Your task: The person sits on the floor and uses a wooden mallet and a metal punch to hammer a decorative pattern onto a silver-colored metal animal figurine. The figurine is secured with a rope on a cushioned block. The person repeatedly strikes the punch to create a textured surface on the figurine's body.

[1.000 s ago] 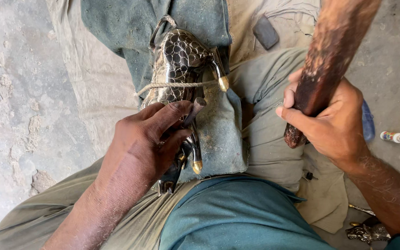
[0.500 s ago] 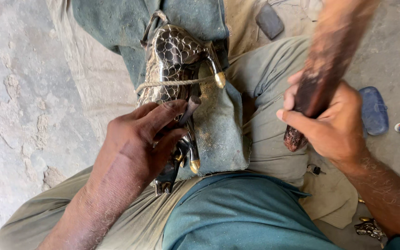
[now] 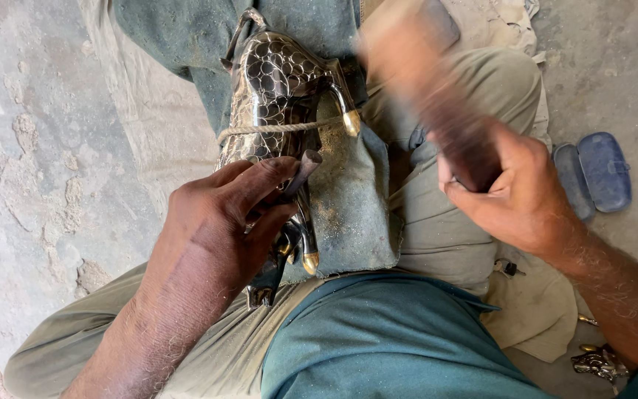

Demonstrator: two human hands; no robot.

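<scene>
Down swings the wooden mallet (image 3: pixel 437 96), now a blur above the lap where before it stood raised, the right hand (image 3: pixel 515 196) wrapped tight round its handle. Left hand (image 3: pixel 219 222) pinches a short punch (image 3: pixel 303 168) against the patterned metal animal figure (image 3: pixel 275 96), which lies roped onto a dusty blue cloth (image 3: pixel 352 214) across the thigh.

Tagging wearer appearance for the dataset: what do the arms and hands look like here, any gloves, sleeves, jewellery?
Both hands are bare: no gloves, no rings or watch visible. The left hand and forearm are uncovered up to the frame edge, hairy, with dusty, grimy patches. The right hand and forearm are likewise bare and hairy; a bit of teal fabric at the bottom right corner may be a sleeve, but that is unclear.
</scene>
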